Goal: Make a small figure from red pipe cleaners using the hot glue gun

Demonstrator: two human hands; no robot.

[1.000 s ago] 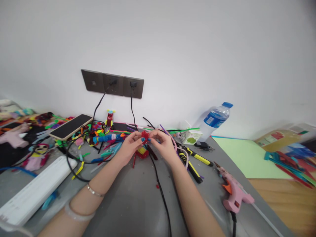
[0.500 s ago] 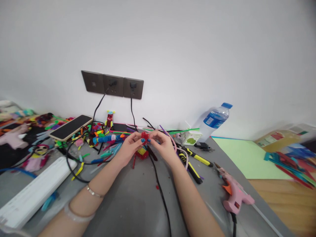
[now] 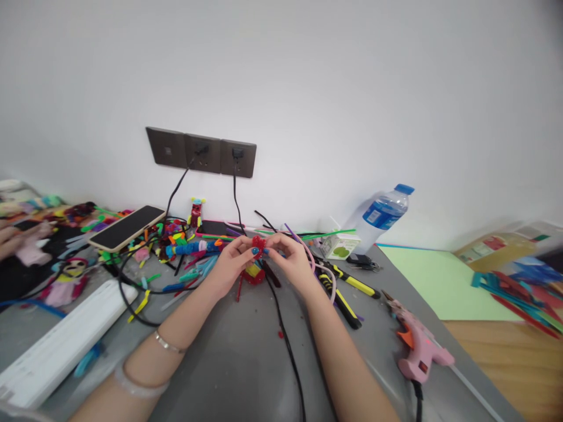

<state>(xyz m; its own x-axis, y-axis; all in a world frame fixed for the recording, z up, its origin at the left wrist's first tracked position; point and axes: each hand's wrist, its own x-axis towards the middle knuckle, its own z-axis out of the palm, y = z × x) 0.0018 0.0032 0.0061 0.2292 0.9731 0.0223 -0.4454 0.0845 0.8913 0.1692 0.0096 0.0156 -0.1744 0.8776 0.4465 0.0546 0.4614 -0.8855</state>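
Between my fingertips is a small fuzzy red pipe-cleaner piece (image 3: 258, 246), its exact shape partly covered by the fingers. My left hand (image 3: 237, 259) pinches it from the left, and my right hand (image 3: 285, 253) pinches it from the right. Just below the hands, a red and yellow pipe-cleaner item (image 3: 253, 275) rests on the grey table (image 3: 237, 357). A black cord (image 3: 281, 319) runs from under the hands toward me. Beside my right wrist lie yellow-and-black pliers (image 3: 341, 302).
A pink glue gun (image 3: 417, 346) lies at right, near a yellow-and-black cutter (image 3: 356, 281) and a tilted water bottle (image 3: 385, 211). At left are a white power strip (image 3: 65, 340), a phone (image 3: 129, 227) and pipe-cleaner pieces. Another person's hand (image 3: 9, 240) touches a second pink glue gun (image 3: 34, 245).
Another person's hand has come in at the far left, onto the glue gun there. My own hands keep nearly the same place and hold.
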